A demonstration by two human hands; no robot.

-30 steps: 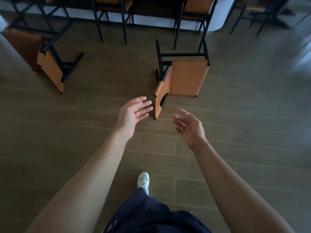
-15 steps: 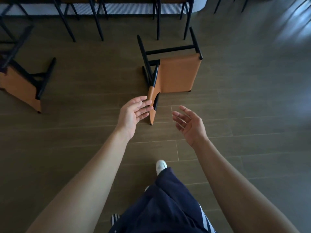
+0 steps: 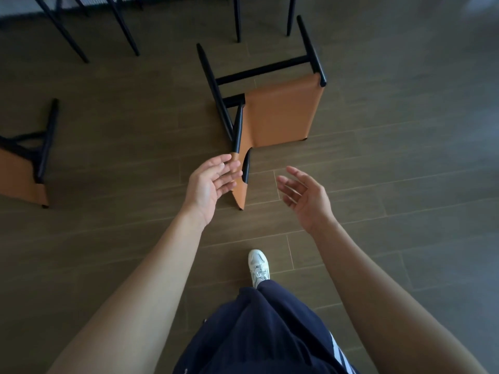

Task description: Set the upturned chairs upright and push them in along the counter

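Observation:
An orange chair with black legs (image 3: 280, 114) lies tipped over on the floor ahead, its legs pointing away toward the counter and its backrest edge nearest me. My left hand (image 3: 213, 184) is open, its fingers overlapping the left side of the backrest edge; contact cannot be judged. My right hand (image 3: 305, 197) is open, palm turned left, a short way right of the backrest and apart from it. A second tipped orange chair (image 3: 24, 168) lies at the far left, partly cut off.
Black legs of upright chairs (image 3: 124, 25) stand along the counter base (image 3: 16, 6) at the top. Wood-plank floor (image 3: 405, 184) surrounds the fallen chair. My white shoe (image 3: 259, 265) and dark trouser leg are below the hands.
I have stepped closer: the tipped chair now sits lower and nearer, and both open hands have reached its backrest edge. The left chair has slid toward the frame's left edge.

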